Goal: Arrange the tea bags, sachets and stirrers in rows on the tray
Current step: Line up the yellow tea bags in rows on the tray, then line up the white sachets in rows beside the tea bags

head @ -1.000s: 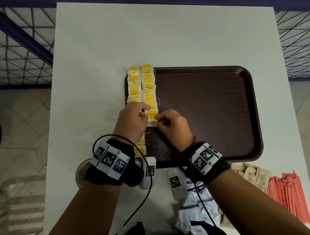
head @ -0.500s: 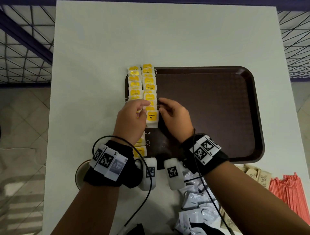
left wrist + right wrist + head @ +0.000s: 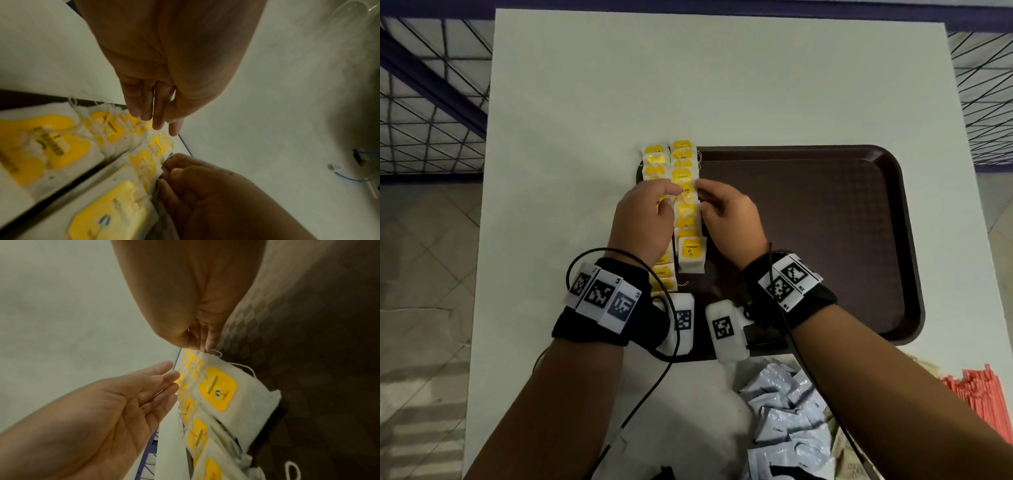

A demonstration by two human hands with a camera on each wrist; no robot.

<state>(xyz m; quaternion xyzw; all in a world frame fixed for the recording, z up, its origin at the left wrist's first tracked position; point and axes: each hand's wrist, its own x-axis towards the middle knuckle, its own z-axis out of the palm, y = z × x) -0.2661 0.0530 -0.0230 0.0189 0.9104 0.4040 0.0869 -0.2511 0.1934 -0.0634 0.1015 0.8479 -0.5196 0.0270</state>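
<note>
Two columns of yellow-tagged tea bags (image 3: 683,171) run along the left edge of the dark brown tray (image 3: 825,240). My hands flank the right column about halfway up. The left hand (image 3: 671,192) has straight fingers (image 3: 158,123) touching the bags from the left. From the right, my right hand (image 3: 703,197) pinches the edge and string of one tea bag (image 3: 205,356) with its fingertips (image 3: 209,344). The nearest bag of that column (image 3: 690,253) lies flat and untouched.
Near the table's front edge lie a pile of pale blue sachets (image 3: 787,411), brown sachets (image 3: 849,455) and red stirrers (image 3: 983,401) to their right. The white table (image 3: 688,85) extends beyond the tray. Wire mesh borders both sides.
Both hands have let go of the nearest tea bag and moved farther up the right column. That bag now lies at the column's near end.
</note>
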